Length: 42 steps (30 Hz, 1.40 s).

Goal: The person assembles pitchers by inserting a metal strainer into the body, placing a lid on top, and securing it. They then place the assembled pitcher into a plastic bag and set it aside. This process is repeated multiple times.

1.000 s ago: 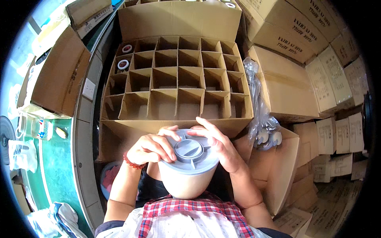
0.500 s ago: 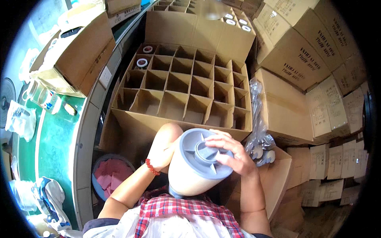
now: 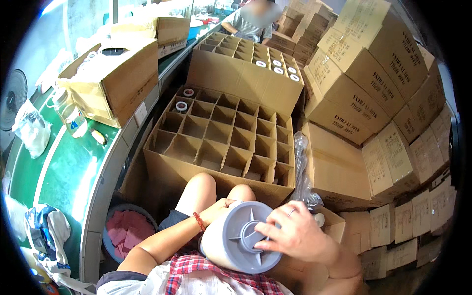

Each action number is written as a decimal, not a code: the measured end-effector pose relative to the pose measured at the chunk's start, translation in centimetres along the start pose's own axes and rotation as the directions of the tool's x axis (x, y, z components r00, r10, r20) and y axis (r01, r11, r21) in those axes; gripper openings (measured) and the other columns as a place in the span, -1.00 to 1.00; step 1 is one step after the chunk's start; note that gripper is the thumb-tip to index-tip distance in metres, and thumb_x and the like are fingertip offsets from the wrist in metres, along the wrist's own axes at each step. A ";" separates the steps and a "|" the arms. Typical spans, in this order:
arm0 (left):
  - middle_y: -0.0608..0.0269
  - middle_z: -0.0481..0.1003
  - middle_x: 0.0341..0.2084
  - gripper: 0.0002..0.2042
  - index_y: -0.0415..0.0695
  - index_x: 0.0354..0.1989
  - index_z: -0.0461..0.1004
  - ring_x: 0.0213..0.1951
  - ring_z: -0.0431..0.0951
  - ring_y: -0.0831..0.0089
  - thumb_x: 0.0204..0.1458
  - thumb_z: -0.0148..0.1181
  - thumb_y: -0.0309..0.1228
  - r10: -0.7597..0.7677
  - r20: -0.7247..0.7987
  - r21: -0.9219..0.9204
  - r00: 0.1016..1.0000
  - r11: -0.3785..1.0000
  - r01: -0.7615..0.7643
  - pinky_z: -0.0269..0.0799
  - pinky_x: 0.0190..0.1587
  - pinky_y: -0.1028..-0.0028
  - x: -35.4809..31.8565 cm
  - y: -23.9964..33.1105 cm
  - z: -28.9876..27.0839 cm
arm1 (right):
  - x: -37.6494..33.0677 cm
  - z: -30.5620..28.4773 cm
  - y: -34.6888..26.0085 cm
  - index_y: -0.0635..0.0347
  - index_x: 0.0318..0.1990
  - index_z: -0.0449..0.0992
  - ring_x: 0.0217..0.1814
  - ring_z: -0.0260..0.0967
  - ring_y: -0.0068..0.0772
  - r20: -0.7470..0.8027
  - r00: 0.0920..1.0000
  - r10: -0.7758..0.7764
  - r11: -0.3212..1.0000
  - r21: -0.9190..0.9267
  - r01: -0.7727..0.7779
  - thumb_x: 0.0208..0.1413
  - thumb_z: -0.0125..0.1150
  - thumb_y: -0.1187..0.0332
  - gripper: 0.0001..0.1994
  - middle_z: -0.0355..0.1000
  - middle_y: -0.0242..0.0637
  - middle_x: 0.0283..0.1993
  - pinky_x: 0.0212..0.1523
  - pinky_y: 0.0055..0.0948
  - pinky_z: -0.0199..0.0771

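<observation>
A cream vacuum flask (image 3: 212, 247) lies tilted across my lap, its round grey ribbed base (image 3: 235, 255) facing up and to the right. My left hand (image 3: 217, 210), with a red bead bracelet at the wrist, holds the flask's far left side; its fingertips are partly hidden behind the flask. At the base's centre sits a round grey cap (image 3: 250, 238). Bent fingers of my right hand (image 3: 301, 236) grip this cap, the thumb side low and a ring on one finger. Beyond my knees stands a divided carton (image 3: 221, 184); two white-rimmed pieces (image 3: 181, 106) sit in its far left cells.
A second divided carton (image 3: 241, 73) behind holds several white-topped pieces. Stacked cartons (image 3: 364, 108) line the right side. On the left run a green-topped bench (image 3: 73, 157) and a bucket (image 3: 110, 246) of pink cloth. A co-worker (image 3: 248, 24) sits at the far end.
My view has tilted up, bringing the co-worker into sight. The flask's base has turned more to the right, and my right hand has swung round to its right side, fingers still at the cap.
</observation>
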State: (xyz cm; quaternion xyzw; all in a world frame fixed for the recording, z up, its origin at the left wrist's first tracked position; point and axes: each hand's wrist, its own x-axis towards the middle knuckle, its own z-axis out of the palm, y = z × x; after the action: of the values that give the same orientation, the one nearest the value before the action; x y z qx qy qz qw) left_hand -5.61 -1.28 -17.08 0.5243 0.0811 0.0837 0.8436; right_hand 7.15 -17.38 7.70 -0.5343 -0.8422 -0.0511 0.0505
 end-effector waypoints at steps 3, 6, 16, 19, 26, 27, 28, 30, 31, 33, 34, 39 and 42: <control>0.47 0.53 -0.40 -0.71 -0.22 -0.23 0.56 -0.32 0.42 0.72 0.22 0.12 -0.20 0.105 -0.021 0.071 0.994 0.992 -0.103 0.39 -0.24 0.61 -0.8 0.4 1.2 | -0.1 -0.6 -2.0 0.05 -0.17 0.49 -0.37 0.32 -0.47 0.009 0.996 -0.090 0.989 -0.113 0.091 0.05 0.21 -0.04 -0.62 0.28 -0.47 -0.42 -0.19 -0.36 0.24; 0.50 0.49 -0.43 -0.73 -0.20 -0.29 0.56 -0.32 0.39 0.73 0.21 0.12 -0.22 0.090 -0.056 0.105 0.994 0.991 -0.084 0.38 -0.26 0.58 -2.1 1.6 2.4 | -0.1 -0.6 -2.8 0.07 -0.24 0.47 -0.43 0.30 -0.51 0.024 0.981 -0.194 0.972 -0.132 0.195 0.07 0.19 -0.03 -0.65 0.26 -0.47 -0.46 -0.36 -0.47 0.24; 0.60 0.33 -0.57 -0.66 -0.14 -0.50 0.45 -0.43 0.25 0.79 0.20 0.15 -0.14 0.046 -0.028 0.090 0.999 0.995 -0.043 0.25 -0.40 0.61 -1.6 2.1 5.1 | 0.3 -1.0 -3.1 0.04 -0.47 0.37 -0.53 0.29 -0.57 0.147 0.946 -0.290 0.953 -0.043 0.299 0.05 0.15 0.07 -0.73 0.25 -0.48 -0.52 -0.63 -0.60 0.20; 0.36 0.54 -0.46 -0.60 -0.27 -0.26 0.57 -0.35 0.44 0.66 0.18 0.16 -0.08 0.016 -0.136 0.164 0.991 0.986 0.007 0.42 -0.24 0.52 -1.9 1.1 3.8 | -0.4 -0.6 -2.6 0.06 -0.44 0.37 -0.50 0.33 -0.55 0.160 0.967 -0.199 0.978 -0.027 0.206 0.07 0.15 0.07 -0.72 0.27 -0.44 -0.51 -0.61 -0.56 0.33; 0.27 0.53 -0.50 -0.46 -0.37 -0.31 0.53 -0.39 0.49 0.62 0.13 0.17 0.04 0.058 -0.415 0.210 0.908 0.977 0.034 0.44 -0.33 0.55 -3.0 2.1 2.1 | -1.7 2.4 2.4 0.22 -0.20 0.44 -0.35 0.43 -0.25 0.033 0.999 -0.015 0.975 0.222 0.007 -0.01 0.32 0.09 -0.61 0.42 -0.25 -0.36 -0.36 -0.33 0.48; 0.27 0.52 -0.51 -0.45 -0.36 -0.32 0.53 -0.41 0.48 0.62 0.12 0.17 0.05 0.062 -0.414 0.254 0.908 0.966 0.050 0.43 -0.34 0.55 -3.1 2.1 1.9 | -1.7 2.6 2.6 0.22 -0.20 0.45 -0.34 0.43 -0.23 0.028 1.000 -0.004 0.969 0.247 -0.003 0.00 0.32 0.10 -0.62 0.43 -0.24 -0.36 -0.32 -0.34 0.49; 0.27 0.52 -0.52 -0.45 -0.36 -0.33 0.53 -0.42 0.48 0.61 0.12 0.17 0.05 0.067 -0.414 0.297 0.908 0.953 0.066 0.43 -0.35 0.54 -3.1 2.2 1.7 | -1.8 2.6 2.7 0.22 -0.20 0.47 -0.33 0.43 -0.21 0.022 1.000 0.007 0.962 0.271 -0.013 0.01 0.33 0.10 -0.62 0.43 -0.23 -0.36 -0.28 -0.34 0.49; 0.26 0.49 -0.58 -0.47 -0.32 -0.39 0.53 -0.48 0.46 0.59 0.12 0.16 0.06 0.093 -0.428 0.366 0.899 0.927 0.078 0.41 -0.40 0.51 -3.2 2.5 1.4 | -1.8 2.4 3.0 0.24 -0.17 0.48 -0.29 0.44 -0.21 0.033 0.998 0.058 0.927 0.370 -0.067 0.07 0.28 0.11 -0.64 0.43 -0.20 -0.30 -0.23 -0.36 0.50; 0.25 0.48 -0.59 -0.47 -0.31 -0.40 0.53 -0.49 0.46 0.58 0.12 0.16 0.05 0.099 -0.449 0.407 0.888 0.907 0.105 0.40 -0.41 0.50 -3.5 2.8 1.3 | -1.9 2.3 3.2 0.25 -0.16 0.49 -0.28 0.45 -0.22 0.040 0.996 0.084 0.904 0.417 -0.093 0.10 0.26 0.11 -0.64 0.43 -0.19 -0.27 -0.20 -0.37 0.50; 0.24 0.46 -0.65 -0.49 -0.29 -0.45 0.53 -0.54 0.45 0.55 0.12 0.17 0.04 0.128 -0.493 0.480 0.861 0.865 0.145 0.38 -0.45 0.48 -3.9 4.1 1.4 | -2.6 2.9 2.9 0.26 -0.11 0.51 -0.20 0.45 -0.23 0.071 0.956 0.286 0.773 0.573 -0.274 0.16 0.19 0.11 -0.64 0.42 -0.16 -0.18 -0.16 -0.39 0.49; 0.24 0.46 -0.65 -0.48 -0.30 -0.45 0.53 -0.56 0.44 0.54 0.11 0.17 0.04 0.143 -0.504 0.503 0.852 0.850 0.155 0.37 -0.47 0.47 -4.2 4.4 1.4 | -3.1 3.4 2.8 0.27 -0.09 0.51 -0.17 0.45 -0.24 0.097 0.920 0.380 0.683 0.641 -0.350 0.19 0.16 0.11 -0.63 0.41 -0.14 -0.14 -0.14 -0.40 0.48; 0.13 0.46 -0.71 -0.48 -0.31 -0.44 0.54 -0.64 0.45 0.39 0.03 0.26 0.05 0.283 -0.489 0.621 0.825 0.777 0.102 0.36 -0.52 0.38 -5.4 5.5 2.2 | -5.7 7.5 3.1 0.37 0.32 0.11 0.36 0.11 -0.26 0.237 0.816 0.527 0.269 0.865 -0.424 0.16 -0.08 -0.28 -0.14 0.17 -0.11 0.30 0.33 -0.26 0.04; -0.08 0.44 -0.68 -0.51 -0.28 -0.49 0.51 -0.59 0.51 0.04 -0.01 0.31 0.02 0.399 -0.370 0.830 0.839 0.547 0.105 0.40 -0.51 0.29 -5.1 5.9 4.2 | -6.9 11.2 3.3 0.37 0.39 -0.05 0.55 -0.24 -0.16 0.203 0.833 0.514 0.204 0.915 -0.349 0.17 0.05 -0.03 -0.19 -0.14 -0.01 0.49 0.46 -0.27 -0.26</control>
State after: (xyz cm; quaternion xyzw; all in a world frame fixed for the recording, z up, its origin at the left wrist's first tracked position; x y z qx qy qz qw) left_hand -10.01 -3.49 -9.70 0.8180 0.2886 0.2475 0.4317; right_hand 12.67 -20.58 -4.27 -0.6156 -0.5267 0.4121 0.4169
